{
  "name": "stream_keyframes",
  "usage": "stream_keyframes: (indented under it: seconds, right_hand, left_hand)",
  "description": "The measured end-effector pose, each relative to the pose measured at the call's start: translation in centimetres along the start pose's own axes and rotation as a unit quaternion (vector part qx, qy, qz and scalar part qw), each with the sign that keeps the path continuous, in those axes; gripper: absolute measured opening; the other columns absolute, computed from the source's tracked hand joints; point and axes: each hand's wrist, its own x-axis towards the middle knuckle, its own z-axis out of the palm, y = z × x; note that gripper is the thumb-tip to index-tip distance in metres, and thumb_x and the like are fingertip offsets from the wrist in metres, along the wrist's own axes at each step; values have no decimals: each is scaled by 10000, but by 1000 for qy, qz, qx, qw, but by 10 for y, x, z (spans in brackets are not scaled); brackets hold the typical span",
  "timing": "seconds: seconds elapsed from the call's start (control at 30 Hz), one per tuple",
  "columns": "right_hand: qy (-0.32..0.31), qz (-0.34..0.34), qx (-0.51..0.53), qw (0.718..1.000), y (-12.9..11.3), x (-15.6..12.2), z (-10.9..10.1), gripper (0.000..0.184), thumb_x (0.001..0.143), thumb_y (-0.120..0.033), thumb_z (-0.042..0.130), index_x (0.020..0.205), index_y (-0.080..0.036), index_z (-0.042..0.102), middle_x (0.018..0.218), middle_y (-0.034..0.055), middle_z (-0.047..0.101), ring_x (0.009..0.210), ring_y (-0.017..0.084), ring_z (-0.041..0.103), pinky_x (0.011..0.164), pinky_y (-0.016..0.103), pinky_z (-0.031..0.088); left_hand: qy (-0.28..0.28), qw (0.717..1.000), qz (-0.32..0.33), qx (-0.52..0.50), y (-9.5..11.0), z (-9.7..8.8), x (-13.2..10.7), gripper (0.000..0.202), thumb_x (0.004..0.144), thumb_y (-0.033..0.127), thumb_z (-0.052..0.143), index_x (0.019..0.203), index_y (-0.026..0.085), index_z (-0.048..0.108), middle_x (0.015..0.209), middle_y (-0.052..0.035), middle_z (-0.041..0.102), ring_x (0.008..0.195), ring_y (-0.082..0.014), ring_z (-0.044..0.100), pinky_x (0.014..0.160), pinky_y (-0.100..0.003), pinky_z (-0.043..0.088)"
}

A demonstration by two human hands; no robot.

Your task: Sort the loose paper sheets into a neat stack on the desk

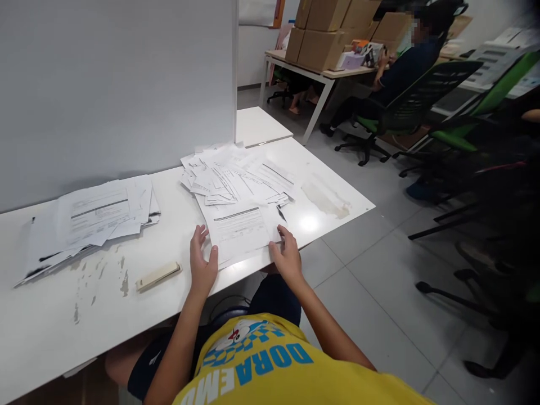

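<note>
A printed sheet of paper (236, 239) lies on the white table near its front edge, between my two hands. My left hand (203, 260) is at the sheet's left edge, fingers apart and curved upward. At the sheet's right side is my right hand (288, 254), its fingers spread and slightly bent. Neither hand grips anything that I can see; whether the fingertips touch the paper is hard to tell. Just behind the sheet spreads a loose, overlapping heap of printed papers (236, 177). A cream stapler (158, 277) rests on the table left of my left hand.
A thick stack of papers (97, 216) sits at the left. A grey partition (113, 84) closes off the table's back. Stains mark the tabletop (101, 309). Beyond are cardboard boxes (320, 48) on another desk, a seated person (407, 76) and office chairs (422, 95).
</note>
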Motion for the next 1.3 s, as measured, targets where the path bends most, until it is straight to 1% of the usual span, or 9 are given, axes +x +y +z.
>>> stream_keyframes:
  seconds: [0.23,0.4,0.57,0.67,0.77,0.87,0.93,1.17,1.3]
  right_hand:
    - [-26,-4,33,999,-1,-13,4,549,885,-398,554,1407,-232,516,1564,118,419,1449,320,378,1182,563,329]
    - [-4,32,96,995,-7,-16,1,501,879,-398,561,1352,-236,534,1471,122,513,1381,291,455,1157,526,372]
    - [18,108,188,976,-9,-9,-7,464,820,-366,611,1261,-236,547,1302,114,598,1075,224,607,986,447,500]
    - [22,132,226,965,-10,-4,-13,494,760,-324,640,1237,-234,555,1211,94,621,874,164,612,877,381,525]
    - [17,132,220,966,-9,-1,-21,494,749,-306,631,1234,-246,564,1187,77,628,838,147,599,827,342,523]
    - [-24,118,171,978,-4,0,-30,514,743,-278,590,1256,-257,575,1171,68,630,803,147,584,789,333,525]
    - [-72,106,126,984,2,2,-35,565,714,-250,573,1279,-254,586,1154,68,631,779,151,571,774,339,523]
    - [-61,65,111,990,10,16,-41,698,697,-256,554,1394,-242,515,1031,46,623,791,167,549,813,369,516]
    - [-40,1,152,988,-1,21,-41,673,736,-324,636,1392,-278,494,1311,87,576,1153,246,561,1003,435,473]
  left_hand:
    - [-31,961,147,233,1,11,-5,654,957,221,474,1567,204,240,1514,-164,464,1434,-273,415,1171,-488,389]
    - [-66,933,270,229,7,10,-7,673,941,141,481,1566,198,236,1481,-173,497,1417,-259,445,1133,-449,454]
    - [-116,913,346,183,13,9,-16,716,924,79,504,1564,247,230,1504,-167,468,1420,-256,444,1071,-421,524]
    - [-75,955,266,110,18,15,-29,701,933,113,520,1549,316,254,1533,-144,436,1402,-246,469,1017,-394,557]
    - [-12,999,18,-25,27,19,-38,654,959,253,532,1544,333,250,1541,-141,435,1360,-239,518,1040,-416,526]
    - [-31,972,-205,-114,36,17,-31,681,915,404,594,1525,265,324,1498,-152,498,1362,-274,514,1106,-461,455]
    - [-91,948,-279,-123,39,16,-19,631,886,446,609,1453,210,461,1449,-146,554,1346,-301,526,1117,-472,438]
    - [-189,965,-174,-43,36,10,-1,470,858,460,616,1229,180,678,1217,-103,715,1147,-311,664,1013,-478,526]
    - [-202,974,-94,-40,37,-8,-18,455,914,489,556,1251,205,672,1189,-99,727,1153,-299,667,988,-466,549]
